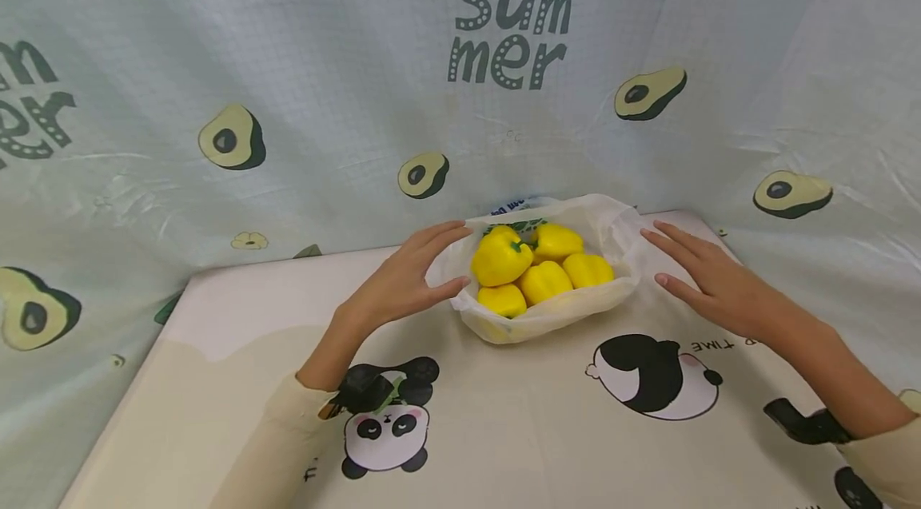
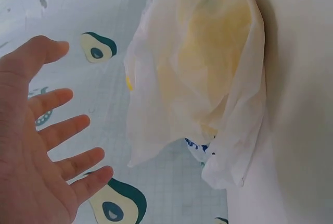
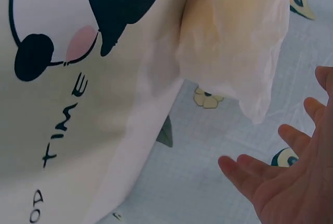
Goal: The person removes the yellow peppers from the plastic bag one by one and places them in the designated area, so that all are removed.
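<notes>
Several yellow bell peppers (image 1: 501, 260) sit in a white plastic bag (image 1: 547, 327) on the table. The bag's mouth is spread wide and its rim is folded out around the peppers. At its left side is my left hand (image 1: 406, 273), fingers extended and thumb apart, holding nothing. The left wrist view shows a gap between this hand (image 2: 39, 146) and the bag (image 2: 213, 62). My right hand (image 1: 719, 281) hovers off the bag's right side with its fingers spread and nothing in them. In the right wrist view, the bag (image 3: 234, 36) hides most of the peppers.
The table (image 1: 489, 445) wears a pale cover with printed pandas. Right behind the bag, a light curtain (image 1: 324, 93) with avocado prints hangs along the table's back edge. A small piece of plastic with blue lettering (image 1: 521, 205) shows behind the bag's rim.
</notes>
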{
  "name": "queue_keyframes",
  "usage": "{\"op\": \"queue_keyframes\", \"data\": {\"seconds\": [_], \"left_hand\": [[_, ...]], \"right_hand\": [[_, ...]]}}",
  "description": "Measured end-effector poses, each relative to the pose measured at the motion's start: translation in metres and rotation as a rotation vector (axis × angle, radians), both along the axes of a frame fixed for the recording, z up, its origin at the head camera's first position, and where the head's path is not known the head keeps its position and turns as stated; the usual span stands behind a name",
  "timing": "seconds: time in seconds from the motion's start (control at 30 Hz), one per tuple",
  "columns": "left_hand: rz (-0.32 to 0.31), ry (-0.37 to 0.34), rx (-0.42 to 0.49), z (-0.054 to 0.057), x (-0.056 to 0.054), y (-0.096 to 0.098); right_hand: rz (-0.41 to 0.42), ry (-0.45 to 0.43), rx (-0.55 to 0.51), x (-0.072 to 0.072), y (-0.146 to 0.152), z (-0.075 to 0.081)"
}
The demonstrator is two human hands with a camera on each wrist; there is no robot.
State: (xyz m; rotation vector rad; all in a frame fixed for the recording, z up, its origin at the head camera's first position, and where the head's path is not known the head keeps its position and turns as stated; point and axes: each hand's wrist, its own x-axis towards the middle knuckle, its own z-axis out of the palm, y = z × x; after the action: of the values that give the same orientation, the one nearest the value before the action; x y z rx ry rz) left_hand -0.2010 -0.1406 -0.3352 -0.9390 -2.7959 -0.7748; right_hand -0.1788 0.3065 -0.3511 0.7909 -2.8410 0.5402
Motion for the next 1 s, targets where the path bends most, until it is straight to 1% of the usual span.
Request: {"op": "queue_keyframes", "data": {"seconds": [0.2, 0.37, 0.47, 0.6, 0.7, 0.77, 1.0], "left_hand": [[-0.019, -0.029, 0.052, -0.002, -0.005, 0.009], [-0.03, -0.055, 0.062, -0.004, -0.01, 0.017], [-0.061, -0.082, 0.052, -0.003, -0.013, 0.022], [-0.136, -0.132, 0.026, 0.0, -0.018, 0.031], [-0.172, -0.163, -0.004, 0.0, -0.023, 0.038], [-0.178, -0.177, -0.028, 0.0, -0.026, 0.042], [-0.154, -0.225, -0.07, 0.0, -0.041, 0.052]], "right_hand": [[-0.01, -0.071, -0.122, -0.008, 0.001, -0.009], [-0.011, -0.1, -0.202, -0.013, -0.003, -0.016], [-0.007, -0.086, -0.224, -0.017, -0.006, -0.019], [0.02, -0.051, -0.24, -0.024, -0.008, -0.023], [0.035, -0.036, -0.243, -0.028, -0.009, -0.027], [0.042, -0.033, -0.247, -0.031, -0.01, -0.03], [0.03, -0.026, -0.259, -0.04, -0.015, -0.04]]}}
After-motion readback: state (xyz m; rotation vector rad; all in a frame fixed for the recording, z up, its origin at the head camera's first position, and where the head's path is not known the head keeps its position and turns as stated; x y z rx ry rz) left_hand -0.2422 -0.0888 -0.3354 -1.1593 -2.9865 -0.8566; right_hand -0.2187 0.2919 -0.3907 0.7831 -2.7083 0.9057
